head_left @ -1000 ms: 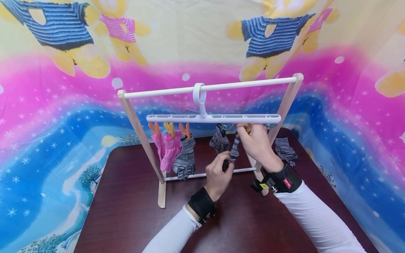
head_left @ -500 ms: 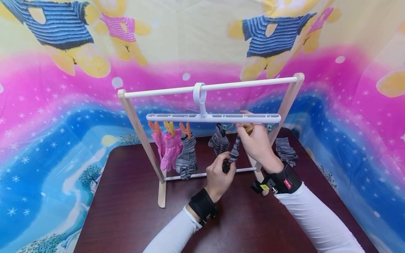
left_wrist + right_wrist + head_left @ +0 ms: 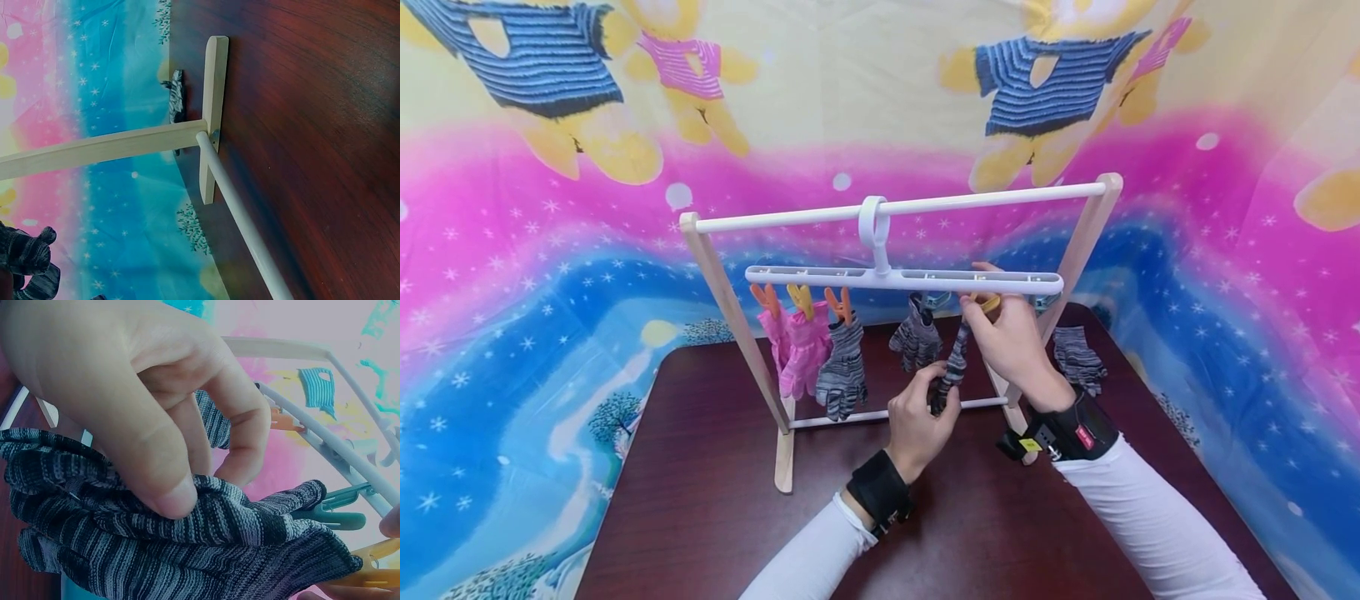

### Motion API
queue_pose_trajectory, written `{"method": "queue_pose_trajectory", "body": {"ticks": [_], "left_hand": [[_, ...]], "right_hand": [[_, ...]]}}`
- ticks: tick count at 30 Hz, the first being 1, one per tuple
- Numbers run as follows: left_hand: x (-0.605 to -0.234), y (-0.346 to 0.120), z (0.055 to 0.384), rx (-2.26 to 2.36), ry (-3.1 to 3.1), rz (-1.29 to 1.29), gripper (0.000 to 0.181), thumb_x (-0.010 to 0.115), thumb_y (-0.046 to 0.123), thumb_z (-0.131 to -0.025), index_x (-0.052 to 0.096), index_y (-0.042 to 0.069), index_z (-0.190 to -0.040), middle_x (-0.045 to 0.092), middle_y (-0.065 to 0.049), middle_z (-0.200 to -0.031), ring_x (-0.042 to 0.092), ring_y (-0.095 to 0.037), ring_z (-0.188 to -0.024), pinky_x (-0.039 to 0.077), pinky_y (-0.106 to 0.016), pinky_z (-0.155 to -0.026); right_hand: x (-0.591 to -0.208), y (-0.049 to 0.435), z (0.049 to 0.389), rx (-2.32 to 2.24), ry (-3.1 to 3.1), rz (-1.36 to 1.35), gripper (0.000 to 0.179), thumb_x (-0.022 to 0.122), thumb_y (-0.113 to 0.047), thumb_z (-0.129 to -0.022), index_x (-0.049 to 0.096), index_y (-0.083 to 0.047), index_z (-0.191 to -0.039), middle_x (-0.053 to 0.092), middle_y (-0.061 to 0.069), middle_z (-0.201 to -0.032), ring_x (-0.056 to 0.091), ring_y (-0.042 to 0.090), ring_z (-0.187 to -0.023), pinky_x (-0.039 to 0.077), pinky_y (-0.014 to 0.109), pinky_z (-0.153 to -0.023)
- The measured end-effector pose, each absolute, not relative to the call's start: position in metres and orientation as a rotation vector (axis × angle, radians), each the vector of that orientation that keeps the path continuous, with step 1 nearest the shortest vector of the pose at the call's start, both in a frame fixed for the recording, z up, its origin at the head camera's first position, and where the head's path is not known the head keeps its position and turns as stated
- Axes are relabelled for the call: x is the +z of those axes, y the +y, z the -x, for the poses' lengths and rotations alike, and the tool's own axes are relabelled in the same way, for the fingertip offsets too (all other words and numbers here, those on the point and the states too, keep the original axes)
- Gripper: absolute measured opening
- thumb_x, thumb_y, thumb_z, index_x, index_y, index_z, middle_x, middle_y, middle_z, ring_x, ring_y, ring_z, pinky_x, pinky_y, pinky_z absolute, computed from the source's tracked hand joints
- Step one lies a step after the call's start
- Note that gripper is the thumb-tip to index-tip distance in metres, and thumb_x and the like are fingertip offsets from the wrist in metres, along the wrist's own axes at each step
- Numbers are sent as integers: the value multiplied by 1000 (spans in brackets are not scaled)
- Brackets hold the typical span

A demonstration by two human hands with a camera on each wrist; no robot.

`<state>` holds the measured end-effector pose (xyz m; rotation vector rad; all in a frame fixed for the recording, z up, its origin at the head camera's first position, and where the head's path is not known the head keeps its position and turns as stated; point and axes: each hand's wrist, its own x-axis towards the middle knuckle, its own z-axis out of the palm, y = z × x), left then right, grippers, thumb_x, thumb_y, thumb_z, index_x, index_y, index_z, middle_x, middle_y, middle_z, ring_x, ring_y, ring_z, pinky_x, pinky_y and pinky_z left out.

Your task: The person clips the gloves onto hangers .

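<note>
A grey-and-black striped knit glove hangs under the right half of a white hanger. My left hand pinches its lower part; the right wrist view shows this thumb pressed on the knit. My right hand pinches a yellow clothespin at the glove's cuff, just beneath the bar, with one finger reaching up behind the bar. Most of the clothespin is hidden by that hand in the head view. In the left wrist view, only the fingers of the striped glove show, at the lower left corner.
A pink pair of gloves and a striped glove hang left from orange and yellow clothespins. Another striped glove hangs from a teal clothespin. One more glove lies on the dark table, beyond the wooden rack's right post.
My right hand's finger has come up behind the hanger bar. My left hand has shifted only slightly on the glove. The hanger has tipped a little and the hanging gloves have swayed.
</note>
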<state>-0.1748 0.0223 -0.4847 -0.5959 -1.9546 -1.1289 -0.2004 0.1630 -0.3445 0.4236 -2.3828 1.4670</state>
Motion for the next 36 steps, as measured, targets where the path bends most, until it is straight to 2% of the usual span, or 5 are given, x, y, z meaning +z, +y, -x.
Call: {"method": "queue_pose_trajectory", "body": {"ticks": [8,15,20,28,36], "left_hand": [[-487,19,174,-1118,-1963,582,28,69,16,-88,62,11,-114,76,-2,-114,72,-9,-76,54,-19,-59],[-490,16,172,-1115,-1982,597,31,69,17,-89,62,11,-118,76,-1,-116,71,-13,-72,51,-20,-55],[-493,15,172,-1111,-1988,603,31,68,16,-89,62,11,-119,75,0,-117,71,-14,-73,49,-17,-55],[-496,12,172,-1106,-1987,608,30,68,14,-88,62,10,-118,75,1,-117,67,-13,-64,45,-16,-50],[-498,8,172,-1072,-1986,608,28,69,14,-87,65,9,-115,76,3,-115,74,-12,-83,54,-21,-61]], "right_hand": [[-349,161,201,1405,-2396,-449,36,55,-19,-103,55,-12,-139,59,12,-101,50,11,-67,41,24,-60],[-354,161,199,1410,-2425,-422,39,56,-18,-103,53,-9,-141,64,13,-121,63,8,-94,48,19,-73],[-356,161,199,1425,-2417,-418,33,56,-17,-103,55,-4,-134,62,16,-119,67,22,-106,49,16,-79],[-360,166,195,1386,-2509,-366,36,54,-21,-104,53,0,-133,62,19,-124,66,33,-121,54,42,-93],[-362,170,197,1377,-2521,-347,47,55,-25,-103,44,1,-141,64,23,-130,65,35,-122,54,50,-97]]}}
